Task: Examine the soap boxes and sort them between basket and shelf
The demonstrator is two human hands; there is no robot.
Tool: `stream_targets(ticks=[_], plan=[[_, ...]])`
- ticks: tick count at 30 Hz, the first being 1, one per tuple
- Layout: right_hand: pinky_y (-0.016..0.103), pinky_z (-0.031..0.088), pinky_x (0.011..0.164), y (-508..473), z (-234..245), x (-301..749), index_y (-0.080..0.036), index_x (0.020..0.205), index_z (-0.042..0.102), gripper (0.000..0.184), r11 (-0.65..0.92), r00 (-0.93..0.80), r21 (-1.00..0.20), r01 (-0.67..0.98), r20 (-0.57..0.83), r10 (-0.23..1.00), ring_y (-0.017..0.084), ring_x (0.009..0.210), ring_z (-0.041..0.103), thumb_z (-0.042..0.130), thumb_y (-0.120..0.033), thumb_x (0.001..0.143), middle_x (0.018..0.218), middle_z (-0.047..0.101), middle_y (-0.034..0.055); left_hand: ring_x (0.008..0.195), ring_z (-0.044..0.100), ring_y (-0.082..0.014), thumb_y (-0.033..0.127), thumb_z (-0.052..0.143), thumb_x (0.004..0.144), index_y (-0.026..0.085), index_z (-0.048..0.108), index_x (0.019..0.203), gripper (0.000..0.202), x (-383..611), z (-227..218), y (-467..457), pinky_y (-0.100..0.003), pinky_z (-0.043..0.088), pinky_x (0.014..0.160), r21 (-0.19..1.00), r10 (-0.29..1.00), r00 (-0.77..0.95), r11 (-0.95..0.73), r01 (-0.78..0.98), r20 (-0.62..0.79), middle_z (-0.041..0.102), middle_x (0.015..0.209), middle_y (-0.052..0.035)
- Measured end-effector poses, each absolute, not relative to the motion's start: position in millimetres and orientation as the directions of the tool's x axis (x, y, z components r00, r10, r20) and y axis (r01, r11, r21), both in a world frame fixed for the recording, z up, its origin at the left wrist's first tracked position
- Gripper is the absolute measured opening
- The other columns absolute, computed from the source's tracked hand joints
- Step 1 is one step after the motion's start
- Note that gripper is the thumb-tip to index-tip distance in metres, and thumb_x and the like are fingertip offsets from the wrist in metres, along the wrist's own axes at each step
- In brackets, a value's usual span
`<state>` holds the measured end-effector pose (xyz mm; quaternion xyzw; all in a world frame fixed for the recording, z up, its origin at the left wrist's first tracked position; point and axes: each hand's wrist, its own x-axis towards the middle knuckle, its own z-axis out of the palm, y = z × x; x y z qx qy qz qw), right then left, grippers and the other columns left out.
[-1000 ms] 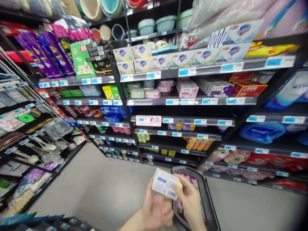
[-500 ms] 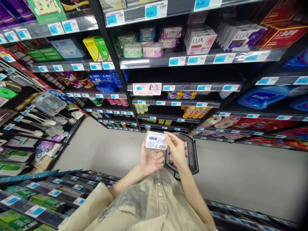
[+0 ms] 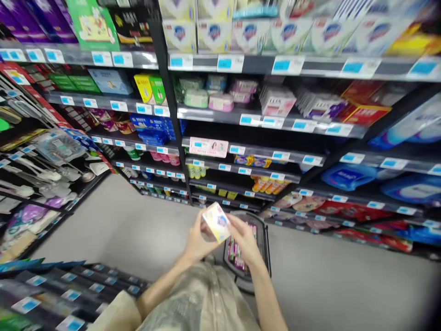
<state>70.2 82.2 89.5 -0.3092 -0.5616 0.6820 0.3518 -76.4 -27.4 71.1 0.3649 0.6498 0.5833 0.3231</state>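
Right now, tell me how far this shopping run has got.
Done: the basket on the floor already holds several packets. In hand: the left hand and right hand both grip a small soap box, tilted, with the basket below. Left: that box is not yet in the basket.

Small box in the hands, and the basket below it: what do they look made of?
Small box: likely printed cardboard with a slightly glossy finish. Flat faces, sharp edges and a printed logo show, though blur leaves a plastic wrap possible. The left hand and right hand both hold it. Basket: probably moulded plastic, dark grey and matt, with a thick rounded rim and no wire mesh visible.
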Motion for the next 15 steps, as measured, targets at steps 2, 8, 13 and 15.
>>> stream_targets(ticks=[2, 8, 13, 15], plan=[[0.049, 0.067, 0.098, 87.6, 90.0, 73.8, -0.024, 0.123, 0.083, 0.051, -0.090, -0.629, -0.990, -0.110, -0.001, 0.778, 0.035, 0.115, 0.079, 0.085, -0.057, 0.084, 0.123, 0.082, 0.0148, 0.071, 0.068, -0.0198, 0.032, 0.091, 0.065, 0.024, 0.043, 0.153, 0.101, -71.6, 61.2, -27.7, -0.033, 0.057, 0.072, 0.987, 0.829, -0.559, 0.088, 0.134, 0.002, 0.077, 0.083, 0.0021], [0.054, 0.066, 0.097, 100.9, 67.3, 58.3, -0.031, 0.126, 0.083, 0.052, -0.011, -0.692, -0.991, -0.133, 0.085, 0.717, 0.040, 0.115, 0.079, 0.089, -0.056, 0.081, 0.128, 0.081, 0.0142, 0.074, 0.071, -0.0250, 0.048, 0.091, 0.070, 0.031, 0.036, 0.158, 0.105, -65.5, 28.8, -24.1, -0.038, 0.060, 0.071, 0.997, 0.728, -0.685, 0.032, 0.077, 0.030, 0.080, 0.096, -0.0038], [0.039, 0.072, 0.085, 133.1, 89.3, 37.1, -0.035, 0.115, 0.086, 0.032, 0.535, -0.614, -0.844, -0.044, 0.445, 0.652, 0.035, 0.101, 0.084, 0.088, -0.041, 0.083, 0.115, 0.085, 0.0095, 0.067, 0.071, -0.0252, 0.070, 0.070, 0.087, 0.035, 0.030, 0.165, 0.095, -87.7, 7.4, -8.4, -0.039, 0.061, 0.069, 0.998, 0.684, -0.729, -0.065, -0.027, 0.025, 0.077, 0.090, -0.0050], [0.035, 0.072, 0.086, 158.2, 116.3, 36.3, -0.037, 0.121, 0.084, 0.032, 0.772, -0.600, -0.634, -0.054, 0.638, 0.482, 0.032, 0.099, 0.085, 0.082, -0.032, 0.089, 0.115, 0.085, 0.0072, 0.063, 0.070, -0.0247, 0.077, 0.063, 0.089, 0.036, 0.036, 0.163, 0.089, -101.4, -0.5, 2.6, -0.041, 0.061, 0.067, 0.998, 0.730, -0.683, -0.017, -0.054, -0.024, 0.076, 0.090, -0.0061]])
